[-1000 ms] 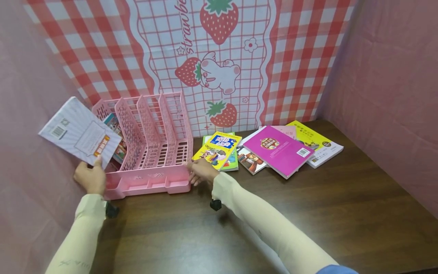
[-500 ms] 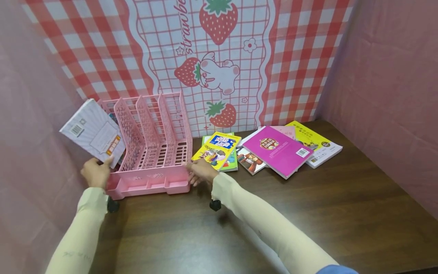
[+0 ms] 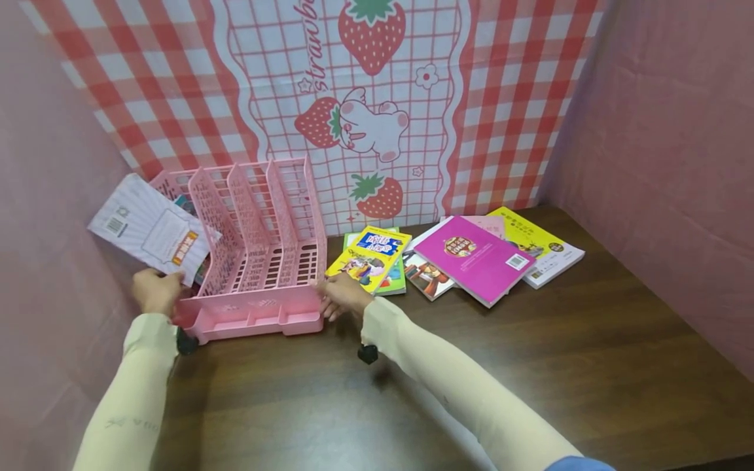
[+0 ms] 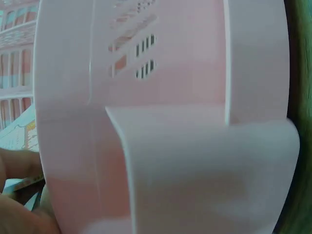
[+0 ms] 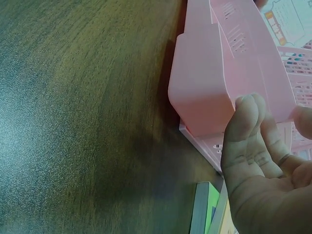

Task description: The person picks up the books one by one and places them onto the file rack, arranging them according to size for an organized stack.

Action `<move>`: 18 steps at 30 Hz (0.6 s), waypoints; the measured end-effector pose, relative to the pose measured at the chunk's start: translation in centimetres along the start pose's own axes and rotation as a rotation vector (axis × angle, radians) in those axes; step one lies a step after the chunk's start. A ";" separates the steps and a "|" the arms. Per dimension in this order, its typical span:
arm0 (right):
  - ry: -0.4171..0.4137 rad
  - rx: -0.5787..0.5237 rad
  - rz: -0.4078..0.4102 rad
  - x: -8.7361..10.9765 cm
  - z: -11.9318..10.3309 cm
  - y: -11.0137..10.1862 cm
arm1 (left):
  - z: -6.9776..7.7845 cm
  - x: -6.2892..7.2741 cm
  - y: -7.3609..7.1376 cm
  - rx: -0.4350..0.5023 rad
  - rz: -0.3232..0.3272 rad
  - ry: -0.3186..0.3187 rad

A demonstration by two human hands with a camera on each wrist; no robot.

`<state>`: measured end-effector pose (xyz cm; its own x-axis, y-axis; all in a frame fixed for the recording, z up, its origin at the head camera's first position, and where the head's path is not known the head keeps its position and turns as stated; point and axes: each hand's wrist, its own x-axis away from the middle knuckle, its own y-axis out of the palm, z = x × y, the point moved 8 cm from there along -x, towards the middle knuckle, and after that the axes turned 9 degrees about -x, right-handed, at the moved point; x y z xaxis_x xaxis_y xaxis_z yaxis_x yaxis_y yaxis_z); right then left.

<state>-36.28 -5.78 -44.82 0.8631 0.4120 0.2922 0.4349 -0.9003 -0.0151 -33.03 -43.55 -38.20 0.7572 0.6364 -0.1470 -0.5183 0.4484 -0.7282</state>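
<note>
My left hand [image 3: 156, 291] holds the lower edge of a pale lavender-white book [image 3: 156, 226] with a barcode and an orange label. The book tilts over the leftmost slot of a pink plastic desktop rack [image 3: 256, 302]. A teal-edged book [image 3: 186, 204] stands in that slot, mostly hidden behind it. In the left wrist view, the fingers [image 4: 22, 165] show only at the lower left, beside the rack's front wall. My right hand [image 3: 346, 294] grips the rack's front right corner, its thumb and curled fingertips around the front wall in the right wrist view.
A yellow book [image 3: 370, 259] lies on a green book [image 3: 396, 278] right of the rack. Farther right, a magenta book [image 3: 474, 260] overlaps other books, including a yellow-and-white one [image 3: 538, 242]. Pink fabric [image 3: 53, 275] hangs close on the left; a checked strawberry cloth [image 3: 377, 131] hangs behind.
My left hand first moved right with the lavender-white book, then slightly back left and down, tipping the book flatter against the rack. The right hand stays at the rack's corner.
</note>
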 end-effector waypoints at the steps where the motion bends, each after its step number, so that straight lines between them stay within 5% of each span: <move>1: 0.000 -0.002 -0.001 0.0 0.0 0.0 | -0.1 0.1 -0.2 0.012 0.027 -0.012; 9: 0.002 -0.026 -0.003 -0.1 0.0 0.1 | 0.0 1.2 -1.3 -0.029 0.209 -0.042; 12: -0.001 -0.024 -0.009 -0.1 0.0 0.1 | 0.4 1.2 -0.9 -0.054 0.190 -0.024; 18: -0.005 -0.017 -0.014 0.1 -0.2 0.1 | 1.1 0.4 0.8 -0.055 0.030 0.034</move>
<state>-36.16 -5.87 -44.61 0.8581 0.4253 0.2876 0.4427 -0.8966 0.0051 -33.55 -42.22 -38.16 0.7553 0.6270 -0.1907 -0.5186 0.3939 -0.7589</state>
